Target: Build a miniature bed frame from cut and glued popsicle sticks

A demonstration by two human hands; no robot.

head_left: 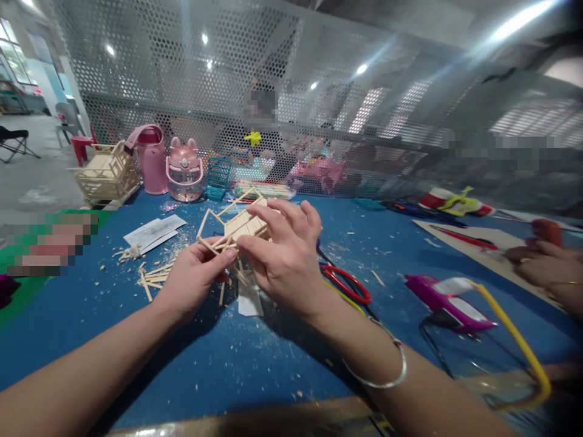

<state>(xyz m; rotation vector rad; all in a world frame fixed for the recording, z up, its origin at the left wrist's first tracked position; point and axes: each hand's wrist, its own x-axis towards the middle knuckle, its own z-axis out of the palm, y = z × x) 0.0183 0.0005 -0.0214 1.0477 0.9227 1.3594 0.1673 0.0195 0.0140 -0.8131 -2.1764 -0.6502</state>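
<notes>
A small model house of thin wooden sticks [239, 227], part open frame and part closely laid slats, is held up over the blue table. My left hand [194, 273] pinches its lower left corner between thumb and fingers. From the right, my right hand [291, 255] grips the model, its thumb and index finger meeting the sticks near my left thumb while its other fingers arch above. My right palm and fingers hide the model's right side. Below my hands lie a white paper piece [250, 301] and, further left, loose sticks [157, 276].
Wood scraps litter the blue table [204, 358]. A finished-looking stick house [107, 173], pink bottle [153, 161] and pink jug [184, 170] stand back left. Right are red-handled pliers [348, 285], a purple device [449, 306] and a co-worker's hands [546, 264]. A perforated metal screen [182, 79] rises behind.
</notes>
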